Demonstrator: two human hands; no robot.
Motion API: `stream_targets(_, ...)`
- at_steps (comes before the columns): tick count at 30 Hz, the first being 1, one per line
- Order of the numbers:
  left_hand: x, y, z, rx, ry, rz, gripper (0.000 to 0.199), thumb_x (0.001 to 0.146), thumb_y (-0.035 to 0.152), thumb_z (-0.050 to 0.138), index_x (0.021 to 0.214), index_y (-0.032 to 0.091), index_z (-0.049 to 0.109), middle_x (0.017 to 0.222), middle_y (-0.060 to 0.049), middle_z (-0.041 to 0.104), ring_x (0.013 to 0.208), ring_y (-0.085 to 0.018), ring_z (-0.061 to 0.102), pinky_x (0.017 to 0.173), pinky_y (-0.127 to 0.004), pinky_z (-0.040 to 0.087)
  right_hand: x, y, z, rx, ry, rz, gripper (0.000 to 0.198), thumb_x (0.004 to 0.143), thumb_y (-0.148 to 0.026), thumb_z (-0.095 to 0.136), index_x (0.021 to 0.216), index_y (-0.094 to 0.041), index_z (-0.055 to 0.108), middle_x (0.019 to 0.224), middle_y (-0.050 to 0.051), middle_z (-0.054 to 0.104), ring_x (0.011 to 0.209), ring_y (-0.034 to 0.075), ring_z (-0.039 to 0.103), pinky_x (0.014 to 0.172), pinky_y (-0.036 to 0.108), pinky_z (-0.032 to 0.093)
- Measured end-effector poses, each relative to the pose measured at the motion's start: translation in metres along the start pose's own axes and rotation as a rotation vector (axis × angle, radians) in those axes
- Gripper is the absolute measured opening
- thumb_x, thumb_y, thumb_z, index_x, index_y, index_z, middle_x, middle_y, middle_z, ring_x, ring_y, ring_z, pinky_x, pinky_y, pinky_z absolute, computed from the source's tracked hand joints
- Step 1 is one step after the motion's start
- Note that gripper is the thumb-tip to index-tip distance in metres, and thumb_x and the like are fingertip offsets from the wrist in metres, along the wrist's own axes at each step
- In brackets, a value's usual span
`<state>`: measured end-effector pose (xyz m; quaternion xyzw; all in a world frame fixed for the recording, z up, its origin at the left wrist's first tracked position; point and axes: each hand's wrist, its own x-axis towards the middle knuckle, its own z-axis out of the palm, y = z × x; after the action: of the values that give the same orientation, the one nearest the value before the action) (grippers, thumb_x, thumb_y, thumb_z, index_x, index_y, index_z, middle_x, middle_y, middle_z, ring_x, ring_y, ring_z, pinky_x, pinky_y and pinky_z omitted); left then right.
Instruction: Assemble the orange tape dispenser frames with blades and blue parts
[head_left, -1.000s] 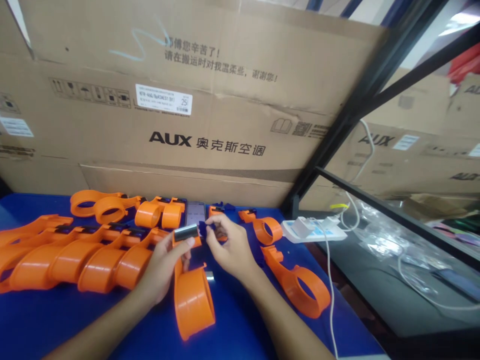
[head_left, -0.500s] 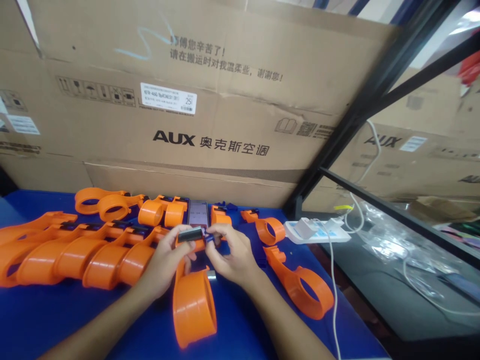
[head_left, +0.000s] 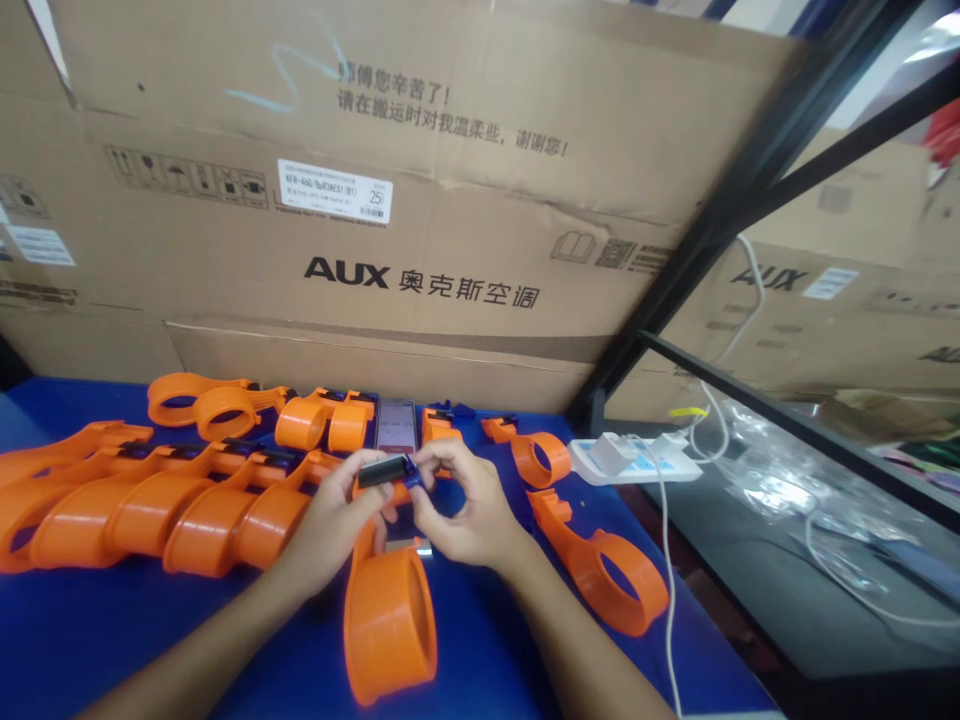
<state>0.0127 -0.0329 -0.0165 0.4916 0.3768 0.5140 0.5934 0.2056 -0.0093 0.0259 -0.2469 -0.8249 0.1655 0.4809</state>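
My left hand (head_left: 346,515) is closed around the neck of an orange plastic tape dispenser (head_left: 390,625), whose wide ring hangs toward me. A black roller (head_left: 382,471) lies across its head, under my left fingers. At the roller's right end my right hand (head_left: 461,505) pinches a small dark blue plastic piece (head_left: 412,473), which touches the head. Whether the piece is seated there is hidden by my fingers. Just below my hands, a thin metallic strip (head_left: 424,549) shows beside the ring.
Several orange dispensers (head_left: 206,525) stand in a row at left. More lie behind and at right (head_left: 619,585). A phone (head_left: 396,428) and blue pieces (head_left: 454,410) lie at the back, before a large carton (head_left: 450,345). A white power strip (head_left: 634,462) trails cables beside a black rack post (head_left: 675,270).
The roller and the blue piece have tilted slightly in my fingers. The dispenser's ring has shifted a little toward me. Both hands keep their holds.
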Motion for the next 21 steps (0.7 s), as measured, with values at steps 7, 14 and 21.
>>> stream_targets(7,0.0011,-0.0005,-0.0008,0.017,0.005,-0.012,0.034,0.094,0.038,0.069,0.123,0.023,0.058,0.073,0.004,0.065,0.045,-0.013,0.063,0.046,-0.023,0.049,0.0006,0.0013,-0.0038,0.037,-0.035,0.045,0.026,0.084,-0.009,0.064,0.101,-0.024,0.051,0.077,-0.004,0.057,0.066,0.012,0.059,0.064,0.026,0.050)
stream_targets(14,0.0002,0.0008,0.0010,0.003,0.004,0.003,0.035,0.093,0.041,0.070,0.121,0.022,0.059,0.073,0.004,0.064,0.044,-0.012,0.061,0.045,-0.023,0.048,0.0024,-0.0033,-0.0081,-0.023,-0.083,0.016,0.019,0.091,-0.014,0.061,0.104,-0.024,0.052,0.078,-0.003,0.058,0.067,0.013,0.059,0.064,0.026,0.049)
stream_targets(21,0.0002,0.0015,0.0019,-0.006,0.022,0.000,0.035,0.093,0.041,0.070,0.121,0.023,0.060,0.073,0.004,0.064,0.045,-0.012,0.060,0.046,-0.023,0.048,0.0022,-0.0027,-0.0103,-0.026,-0.125,0.016,0.019,0.096,-0.016,0.061,0.112,-0.023,0.054,0.080,-0.001,0.063,0.067,0.014,0.061,0.064,0.027,0.051)
